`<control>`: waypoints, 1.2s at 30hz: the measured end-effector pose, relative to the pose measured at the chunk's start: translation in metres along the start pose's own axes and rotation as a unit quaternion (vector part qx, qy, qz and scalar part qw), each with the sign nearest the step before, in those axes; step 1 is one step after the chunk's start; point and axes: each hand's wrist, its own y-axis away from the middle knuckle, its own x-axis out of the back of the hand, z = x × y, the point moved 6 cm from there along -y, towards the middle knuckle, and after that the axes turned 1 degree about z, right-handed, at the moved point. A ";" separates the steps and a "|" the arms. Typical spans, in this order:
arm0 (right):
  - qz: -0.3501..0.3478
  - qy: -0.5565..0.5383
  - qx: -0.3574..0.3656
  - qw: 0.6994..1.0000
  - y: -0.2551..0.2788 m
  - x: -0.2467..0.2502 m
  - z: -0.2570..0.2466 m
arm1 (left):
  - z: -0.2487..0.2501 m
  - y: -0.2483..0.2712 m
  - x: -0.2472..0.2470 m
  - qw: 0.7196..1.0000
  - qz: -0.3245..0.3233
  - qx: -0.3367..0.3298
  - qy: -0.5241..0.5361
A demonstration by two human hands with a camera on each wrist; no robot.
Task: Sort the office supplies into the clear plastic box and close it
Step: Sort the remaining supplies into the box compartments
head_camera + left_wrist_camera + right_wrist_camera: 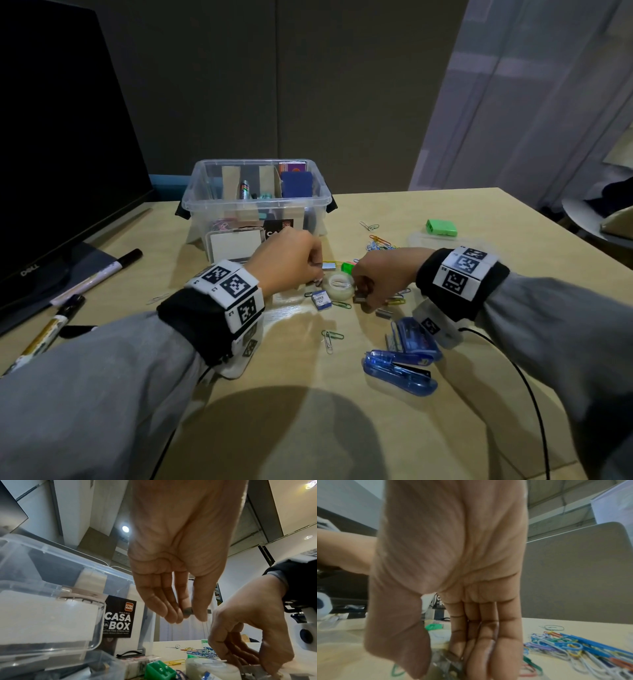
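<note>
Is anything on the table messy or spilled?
Yes. Colored paper clips lie scattered in a loose pile on the table, with strays around the tape roll. The blue stapler lies opened up. Nothing looks broken.

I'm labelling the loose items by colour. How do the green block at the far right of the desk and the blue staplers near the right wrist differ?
The green block is opaque and boxy, lying alone far from the hands; the blue staplers are translucent, long and rounded, and lie close together at the near edge beside the right hand. One stapler looks hinged open, while the block shows no opening. Both sit on the table, outside the clear plastic box.
</note>
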 end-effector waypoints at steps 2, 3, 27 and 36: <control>0.010 -0.025 0.004 1.000 0.001 0.002 0.002 | -0.001 0.001 0.001 1.000 -0.004 0.001 0.007; 0.020 -0.040 0.007 0.999 0.001 0.005 0.003 | -0.001 0.001 0.001 1.000 -0.004 0.003 0.013; 0.303 -0.144 0.187 0.923 0.016 0.073 -0.056 | -0.045 0.023 0.014 0.942 -0.035 0.147 0.299; 0.304 -0.109 0.181 0.929 0.009 0.074 -0.066 | -0.049 0.028 0.018 0.929 -0.018 0.129 0.347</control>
